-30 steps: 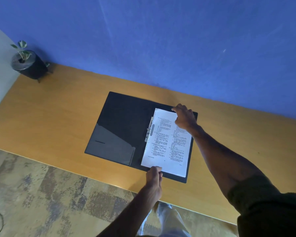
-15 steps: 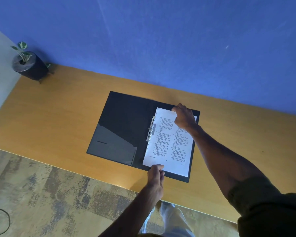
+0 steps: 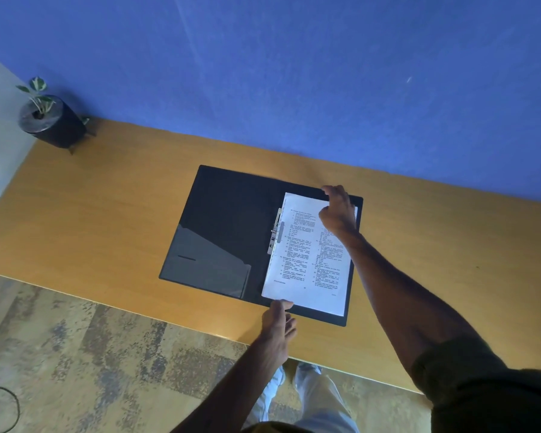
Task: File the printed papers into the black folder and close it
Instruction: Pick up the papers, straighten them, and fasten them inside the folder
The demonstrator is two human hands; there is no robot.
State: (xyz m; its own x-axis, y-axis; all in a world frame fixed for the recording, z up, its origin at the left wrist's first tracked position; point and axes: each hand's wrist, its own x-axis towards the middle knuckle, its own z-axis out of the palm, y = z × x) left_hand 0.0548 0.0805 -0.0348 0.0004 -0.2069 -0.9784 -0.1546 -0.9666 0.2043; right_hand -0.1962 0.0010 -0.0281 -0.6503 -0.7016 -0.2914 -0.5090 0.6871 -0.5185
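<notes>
Since the earlier frame, my right hand [image 3: 338, 210] had lifted its fingers at the far edge of the printed papers [image 3: 310, 257], which lay on the right half of the open black folder [image 3: 219, 232] beside its metal clip [image 3: 275, 232]. My left hand [image 3: 277, 326] pinched their near left corner. Wooden desk [image 3: 107, 214]; potted plant [image 3: 49, 120] far left.

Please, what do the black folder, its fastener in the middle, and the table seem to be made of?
Black folder: probably plastic, smooth and glossy; its pocket reflects light. Fastener: seems light metal or plastic, pale and slightly shiny; too small to be sure. Table: wood or wood-look laminate, matte orange-brown with faint grain.
</notes>
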